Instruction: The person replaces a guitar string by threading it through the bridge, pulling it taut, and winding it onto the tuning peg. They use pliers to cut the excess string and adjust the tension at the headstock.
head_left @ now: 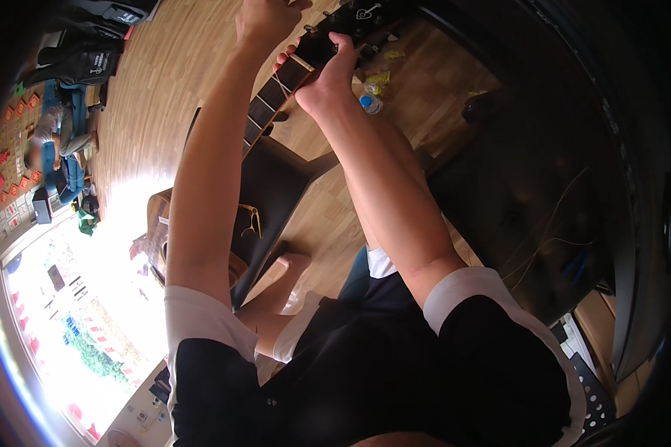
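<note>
Right grip [326, 80] holds the guitar neck [271, 94] just beside the headstock [318, 48], thumb and fingers on opposite sides. Left grip [267, 22] is near this headstock, but partly cut off, so its state I cannot tell. Right of the right grip, a blue-capped bottle [370, 103] is on the floor [164, 89].

The floor [145, 112] is brown wood. Bright light comes in through a big window [89, 313] at the lower left and shines on the floor. A blue couch [75, 176] is by a wall [13, 145] with red squares [20, 106]. The right side is dark.
</note>
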Available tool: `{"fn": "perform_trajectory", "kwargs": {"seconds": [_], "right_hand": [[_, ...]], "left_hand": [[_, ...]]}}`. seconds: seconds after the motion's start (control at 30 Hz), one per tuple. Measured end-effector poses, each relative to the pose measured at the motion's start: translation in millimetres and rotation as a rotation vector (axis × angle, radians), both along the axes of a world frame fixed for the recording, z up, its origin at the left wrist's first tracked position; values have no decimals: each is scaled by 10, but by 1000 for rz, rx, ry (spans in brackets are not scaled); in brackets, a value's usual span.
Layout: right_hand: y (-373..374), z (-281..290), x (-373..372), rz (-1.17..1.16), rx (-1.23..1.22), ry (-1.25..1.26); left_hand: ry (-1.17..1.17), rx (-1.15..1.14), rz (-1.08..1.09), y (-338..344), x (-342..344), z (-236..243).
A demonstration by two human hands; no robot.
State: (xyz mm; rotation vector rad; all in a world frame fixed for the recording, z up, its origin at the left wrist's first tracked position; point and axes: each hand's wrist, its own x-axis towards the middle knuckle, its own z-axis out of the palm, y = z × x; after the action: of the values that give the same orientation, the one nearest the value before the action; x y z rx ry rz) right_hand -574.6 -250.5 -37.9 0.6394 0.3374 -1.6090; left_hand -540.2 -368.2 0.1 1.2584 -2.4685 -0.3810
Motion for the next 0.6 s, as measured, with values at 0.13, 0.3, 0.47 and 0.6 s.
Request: {"fn": "perform_trajectory", "kwargs": {"seconds": [0.13, 0.3, 0.47, 0.6], "right_hand": [[-3, 14, -4, 33, -27, 23], [-26, -1, -6, 60, -16, 83], [-63, -80, -4, 57, -20, 67], [-93, -119, 12, 44, -5, 97]], "left_hand": [[-141, -22, 88, -314, 369, -233], [-53, 33, 162, -68, 644, -105], [-19, 5, 105, 469, 727, 167], [-20, -13, -43, 847, 691, 349]]}}
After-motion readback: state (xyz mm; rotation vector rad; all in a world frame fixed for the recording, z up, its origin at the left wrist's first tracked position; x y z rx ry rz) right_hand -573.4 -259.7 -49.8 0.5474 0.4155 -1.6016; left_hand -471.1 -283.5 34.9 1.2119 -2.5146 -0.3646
